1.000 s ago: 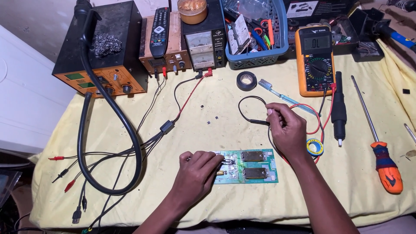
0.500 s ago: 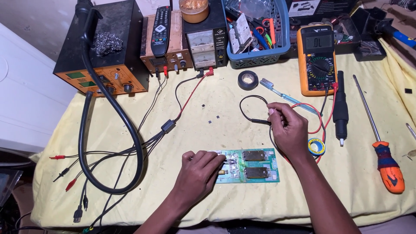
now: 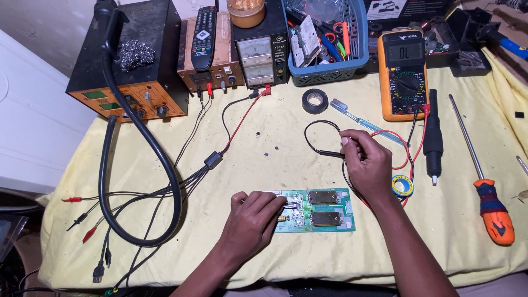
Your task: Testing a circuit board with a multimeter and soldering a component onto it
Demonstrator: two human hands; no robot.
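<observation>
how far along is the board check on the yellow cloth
Set up: the orange multimeter is switched on, its screen lit. In hand: the left hand steadies the green circuit board, and the right hand pinches a black probe above it. Left: that probe is not yet on the board.

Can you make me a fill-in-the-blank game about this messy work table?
1. The left hand rests on the end of a flat ____ circuit board.
2. The right hand pinches a thin ____ probe above the board.
3. The screwdriver on the yellow cloth has an ____ handle.
4. A roll of black tape lies in front of the ____ basket.

Missing words: green; black; orange; blue
</observation>
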